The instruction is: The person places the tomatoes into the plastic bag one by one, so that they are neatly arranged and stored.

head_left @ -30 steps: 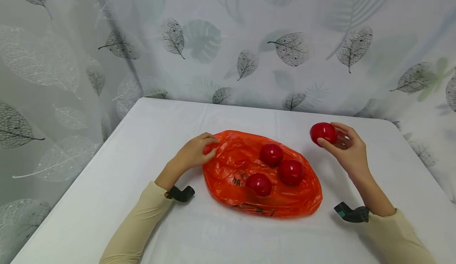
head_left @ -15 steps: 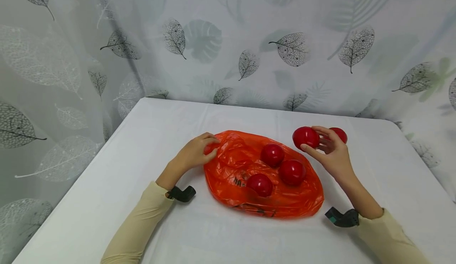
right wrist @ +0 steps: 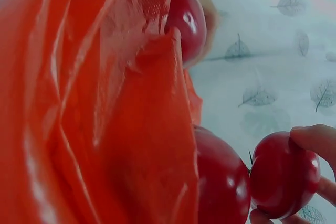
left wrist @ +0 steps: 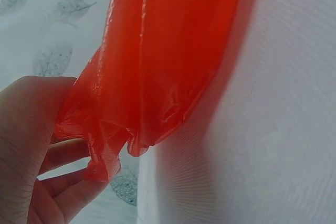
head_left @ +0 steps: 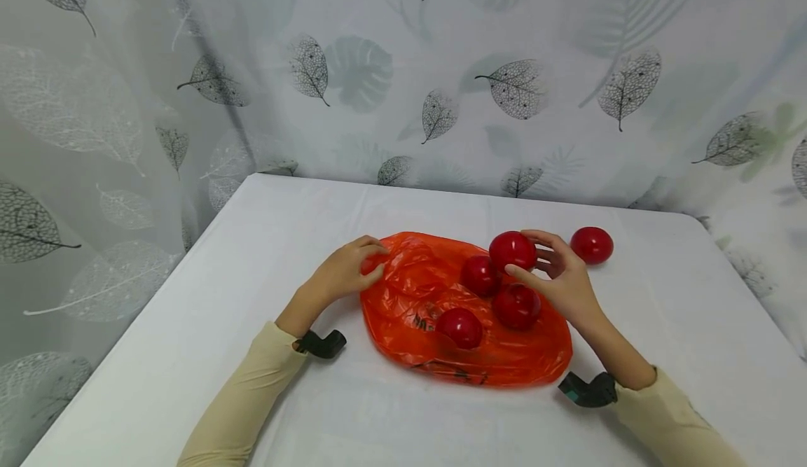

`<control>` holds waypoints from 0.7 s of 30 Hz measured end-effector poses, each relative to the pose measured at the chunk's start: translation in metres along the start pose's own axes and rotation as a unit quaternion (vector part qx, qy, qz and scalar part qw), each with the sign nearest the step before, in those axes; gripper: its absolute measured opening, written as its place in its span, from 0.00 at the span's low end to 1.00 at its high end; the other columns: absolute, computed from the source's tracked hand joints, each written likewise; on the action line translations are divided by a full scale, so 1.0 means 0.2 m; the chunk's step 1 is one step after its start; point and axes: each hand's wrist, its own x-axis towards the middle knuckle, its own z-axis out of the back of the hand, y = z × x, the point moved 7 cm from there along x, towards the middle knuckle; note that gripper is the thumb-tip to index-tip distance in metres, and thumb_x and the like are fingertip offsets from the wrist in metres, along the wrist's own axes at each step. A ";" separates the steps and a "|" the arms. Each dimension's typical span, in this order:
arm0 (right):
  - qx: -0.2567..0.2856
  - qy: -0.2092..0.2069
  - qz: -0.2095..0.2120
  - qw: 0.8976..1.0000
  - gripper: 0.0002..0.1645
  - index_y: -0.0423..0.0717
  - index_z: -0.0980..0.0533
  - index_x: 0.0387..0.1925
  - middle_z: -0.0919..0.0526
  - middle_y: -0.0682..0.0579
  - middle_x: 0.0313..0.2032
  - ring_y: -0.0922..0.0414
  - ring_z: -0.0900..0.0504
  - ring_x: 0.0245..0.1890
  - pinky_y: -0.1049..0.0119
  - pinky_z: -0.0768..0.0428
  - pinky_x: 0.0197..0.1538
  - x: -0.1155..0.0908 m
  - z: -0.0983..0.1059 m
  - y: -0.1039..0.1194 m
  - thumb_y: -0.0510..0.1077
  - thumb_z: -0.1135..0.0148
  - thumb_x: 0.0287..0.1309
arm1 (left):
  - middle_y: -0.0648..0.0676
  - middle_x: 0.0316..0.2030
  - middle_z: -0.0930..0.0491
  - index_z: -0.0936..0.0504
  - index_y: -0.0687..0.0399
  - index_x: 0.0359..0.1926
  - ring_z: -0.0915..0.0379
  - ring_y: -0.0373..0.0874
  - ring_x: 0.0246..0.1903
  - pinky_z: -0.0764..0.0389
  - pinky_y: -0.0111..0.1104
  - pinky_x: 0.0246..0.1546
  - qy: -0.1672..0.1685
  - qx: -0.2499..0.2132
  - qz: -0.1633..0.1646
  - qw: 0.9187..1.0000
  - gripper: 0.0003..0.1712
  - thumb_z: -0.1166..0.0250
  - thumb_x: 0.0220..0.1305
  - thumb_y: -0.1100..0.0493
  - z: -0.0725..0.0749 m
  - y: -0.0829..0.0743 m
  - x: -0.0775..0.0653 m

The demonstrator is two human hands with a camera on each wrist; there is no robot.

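An orange-red plastic bag [head_left: 410,278] lies spread on the white table. My left hand [head_left: 343,269] holds its left edge; in the left wrist view, a crumpled corner of the bag [left wrist: 157,51] sits between thumb and fingers. Three glossy red tomatoes rest on the bag: one at the back [head_left: 480,276], one at the right [head_left: 517,306], one nearer the front [head_left: 459,328]. My right hand [head_left: 564,281] grips another tomato [head_left: 513,252] by its sides, over the bag's far right edge. The right wrist view shows this held tomato [right wrist: 283,177] close beside one on the bag.
One more tomato [head_left: 591,245] lies on the table [head_left: 668,299], behind and right of my right hand. A leaf-print curtain [head_left: 378,68] hangs behind the table and along its left side. Each wrist wears a black camera mount [head_left: 321,343].
My right hand has carried its tomato leftward, from over the bare table to over the bag's edge. That uncovers the tomato behind the hand. My left hand stays put.
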 end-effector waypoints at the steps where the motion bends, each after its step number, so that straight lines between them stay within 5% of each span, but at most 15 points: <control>1: 0.005 0.005 0.002 1.000 0.36 0.41 0.32 0.64 0.26 0.41 0.59 0.70 0.25 0.50 0.81 0.24 0.49 0.00 -0.01 0.00 0.37 0.30 0.54 | 0.58 0.49 0.21 0.16 0.62 0.48 0.22 0.53 0.49 0.19 0.43 0.52 0.000 -0.001 0.000 1.000 0.15 0.38 0.62 0.61 0.00 0.00 0.00; 15: 0.050 0.086 -0.013 0.995 0.35 0.48 0.32 0.64 0.25 0.45 0.58 0.49 0.21 0.51 0.67 0.18 0.48 -0.02 -0.21 0.05 0.39 0.30 0.55 | 0.58 0.50 0.21 0.16 0.61 0.48 0.22 0.52 0.50 0.20 0.42 0.53 0.005 0.005 0.006 1.000 0.15 0.37 0.62 0.60 -0.01 0.01 0.00; 21: 0.053 0.103 -0.004 0.993 0.35 0.51 0.31 0.63 0.25 0.46 0.58 0.47 0.20 0.51 0.57 0.17 0.50 -0.04 -0.28 0.06 0.40 0.29 0.54 | 0.58 0.50 0.21 0.16 0.61 0.49 0.22 0.51 0.50 0.20 0.42 0.53 0.005 0.006 0.006 1.000 0.16 0.38 0.62 0.59 -0.02 0.01 0.00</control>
